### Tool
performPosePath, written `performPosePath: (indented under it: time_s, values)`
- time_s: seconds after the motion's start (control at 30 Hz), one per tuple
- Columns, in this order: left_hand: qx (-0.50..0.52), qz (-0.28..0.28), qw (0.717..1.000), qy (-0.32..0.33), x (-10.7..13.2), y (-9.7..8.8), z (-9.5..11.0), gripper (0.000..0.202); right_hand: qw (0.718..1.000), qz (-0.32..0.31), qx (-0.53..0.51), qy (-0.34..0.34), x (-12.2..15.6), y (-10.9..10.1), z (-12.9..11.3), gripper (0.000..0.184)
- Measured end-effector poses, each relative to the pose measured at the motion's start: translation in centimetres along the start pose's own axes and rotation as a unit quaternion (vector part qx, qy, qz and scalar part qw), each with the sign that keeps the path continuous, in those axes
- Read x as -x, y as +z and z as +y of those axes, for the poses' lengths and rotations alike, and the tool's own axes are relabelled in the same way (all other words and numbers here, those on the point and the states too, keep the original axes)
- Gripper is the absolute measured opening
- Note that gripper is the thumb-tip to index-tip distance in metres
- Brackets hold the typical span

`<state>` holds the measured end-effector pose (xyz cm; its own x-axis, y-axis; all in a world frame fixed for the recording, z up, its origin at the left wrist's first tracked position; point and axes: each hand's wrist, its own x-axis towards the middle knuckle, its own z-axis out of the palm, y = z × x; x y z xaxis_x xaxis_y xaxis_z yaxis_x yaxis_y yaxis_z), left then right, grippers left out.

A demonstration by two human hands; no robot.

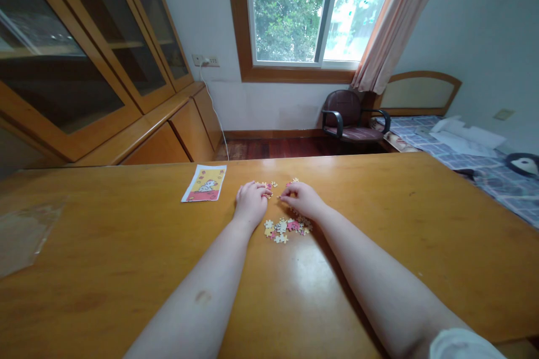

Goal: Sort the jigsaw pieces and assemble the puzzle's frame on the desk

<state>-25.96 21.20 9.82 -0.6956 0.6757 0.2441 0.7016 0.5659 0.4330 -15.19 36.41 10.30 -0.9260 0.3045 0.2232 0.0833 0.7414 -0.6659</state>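
Note:
Both my hands rest on a wooden table [126, 247] among small jigsaw puzzle pieces. My left hand [251, 199] lies knuckles up with its fingers curled, the fingertips pinched on a puzzle piece [268, 187]. My right hand [301, 197] faces it, fingers pinched on another small piece [283, 197]. A loose heap of yellow, white and pink puzzle pieces [286, 229] lies between my wrists, just behind the hands. A few more pieces [273, 184] lie beyond the fingertips.
A yellow and red picture card [204, 183] lies flat left of my left hand. A clear plastic bag [23, 235] sits at the table's left edge. Beyond the table stand a wooden cabinet [105, 78], an armchair [349, 118] and a bed [471, 151].

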Motion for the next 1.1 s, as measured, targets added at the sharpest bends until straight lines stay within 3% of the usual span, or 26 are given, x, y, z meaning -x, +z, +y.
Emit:
performPosePath:
  time_s: [0.07,0.17,0.33,0.5,0.6,0.7,0.83,0.93,1.1]
  values:
    - [0.004,-0.001,1.000,-0.001,0.0,0.0,0.0,0.030,0.995,0.056,0.035,0.073,-0.3,-0.4,1.3,0.012]
    - [0.006,-0.001,1.000,-0.003,0.0,0.1,0.0,0.031,0.984,0.059,0.070,0.155,-0.6,-1.0,3.0,0.015]
    - [0.003,-0.001,1.000,-0.002,0.0,0.1,0.0,0.030,0.977,0.077,0.084,0.179,-0.5,-1.8,3.2,0.015]
    - [0.001,-0.003,1.000,0.005,-0.1,0.2,-0.1,0.031,0.978,-0.064,0.105,0.168,0.1,-2.3,1.2,0.026]
    - [0.003,-0.003,1.000,0.006,-0.1,0.2,-0.1,0.031,0.979,-0.099,0.099,0.147,0.2,-2.1,0.6,0.020]
    - [0.008,-0.003,1.000,0.003,-0.1,0.1,-0.1,0.030,0.981,-0.114,0.007,0.159,0.1,-1.8,0.9,0.017]
    - [0.016,0.002,1.000,0.005,-0.1,0.1,-0.1,0.031,0.980,-0.034,-0.073,0.180,-0.2,-1.8,2.0,0.019]
    - [0.017,0.003,1.000,0.008,-0.1,0.1,-0.1,0.031,0.979,0.017,-0.061,0.196,-0.5,-1.9,2.7,0.016]
    - [0.015,0.003,1.000,0.012,-0.1,0.1,-0.2,0.031,0.978,0.039,-0.007,0.205,-0.6,-2.1,3.3,0.010]
